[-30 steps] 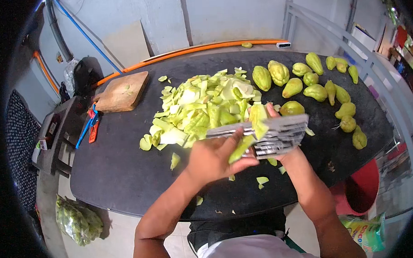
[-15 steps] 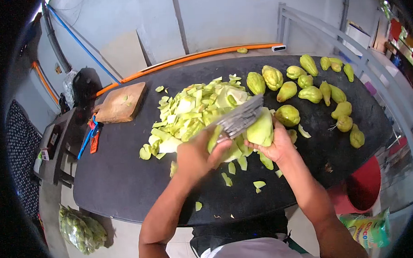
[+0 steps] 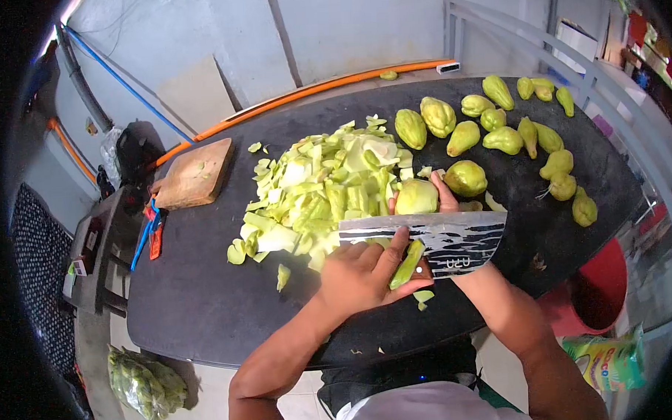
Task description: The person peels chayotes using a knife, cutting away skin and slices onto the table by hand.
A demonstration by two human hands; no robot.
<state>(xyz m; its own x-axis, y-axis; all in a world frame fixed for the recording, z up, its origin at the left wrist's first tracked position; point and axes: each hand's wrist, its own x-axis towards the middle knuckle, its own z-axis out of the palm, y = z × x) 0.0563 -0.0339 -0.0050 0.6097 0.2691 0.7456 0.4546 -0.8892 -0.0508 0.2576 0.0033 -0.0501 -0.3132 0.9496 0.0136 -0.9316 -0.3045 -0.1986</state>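
My left hand (image 3: 364, 276) grips the handle of a wide cleaver (image 3: 463, 239), its blade pointing right with a dark striped pattern. A strip of green peel (image 3: 407, 264) lies by the thumb and the handle. Beyond the blade, my right hand (image 3: 445, 193) holds a pale peeled chayote (image 3: 416, 197); the blade hides the palm. Just left of it spreads a heap of peelings and pale pieces (image 3: 320, 177). A whole chayote (image 3: 466, 178) sits right of my right hand.
More whole chayotes (image 3: 503, 140) are spread over the right of the black table (image 3: 206, 303). A wooden board (image 3: 194, 174) and blue-and-red tools (image 3: 150, 233) lie at the left. A red bin (image 3: 594, 293) and bags of greens (image 3: 146, 383) stand below the table edges.
The cleaver has swung from a slant across the chayote to nearly level, its broad side facing me. It now covers part of my right hand. The view has shifted slightly.
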